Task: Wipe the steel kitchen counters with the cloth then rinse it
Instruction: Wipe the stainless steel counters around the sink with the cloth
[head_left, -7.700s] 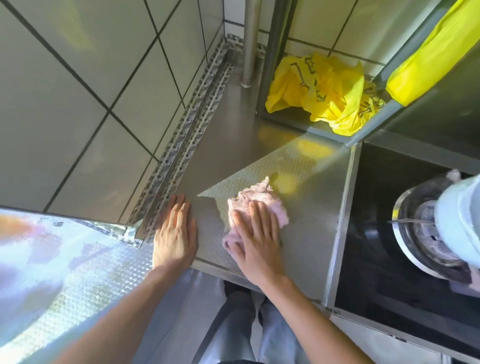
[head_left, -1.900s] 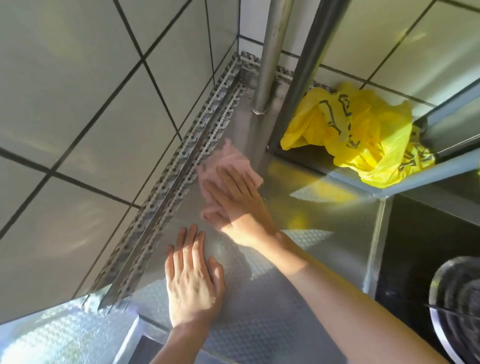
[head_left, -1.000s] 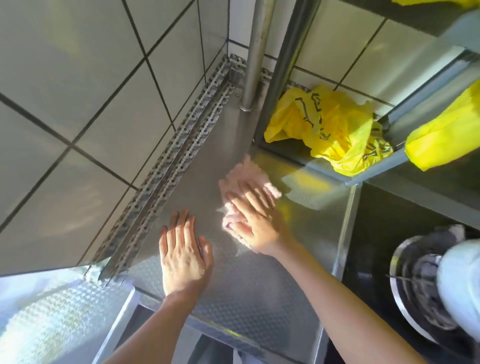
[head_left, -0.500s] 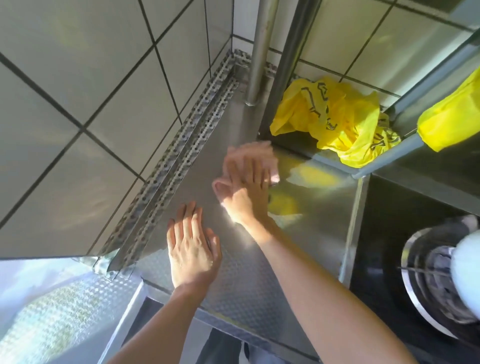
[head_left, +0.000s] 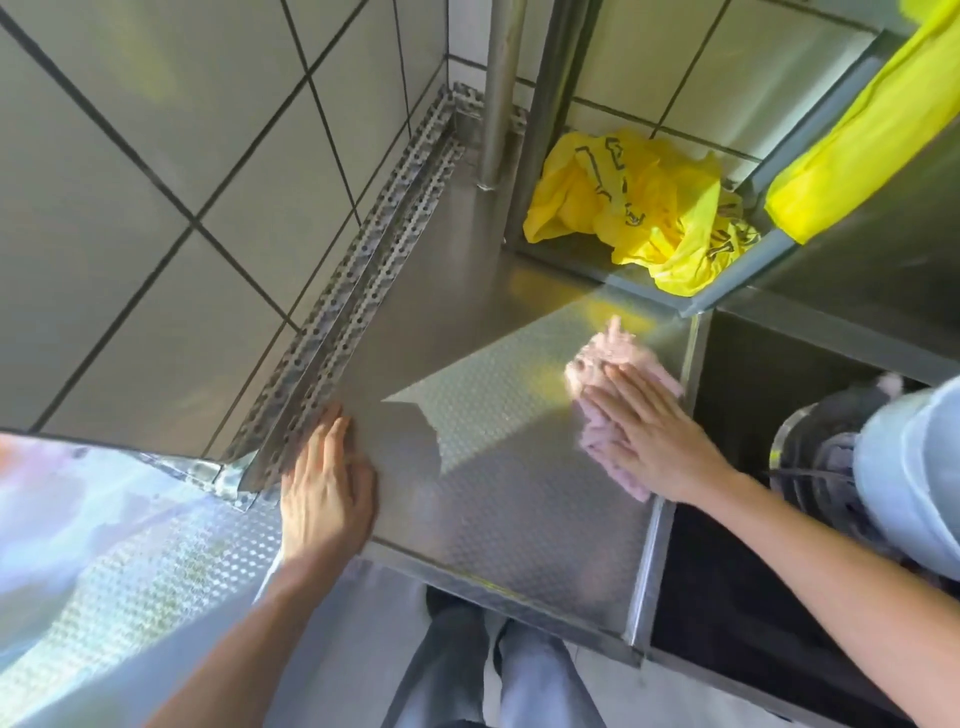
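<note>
A pink cloth lies crumpled on the steel counter, near its right edge. My right hand presses flat on the cloth, fingers pointing up and left, and covers its near half. My left hand rests palm down on the counter's front left corner, fingers together, holding nothing. The counter has a dimpled surface, part lit by sun, part in shadow.
A black cooktop with a steel pot sits right of the counter. A crumpled yellow bag lies on a low shelf at the back. A steel pole and perforated trim line the tiled wall.
My right hand has slid the cloth from the back middle of the counter to its right edge. My left hand has stayed at the front left corner.
</note>
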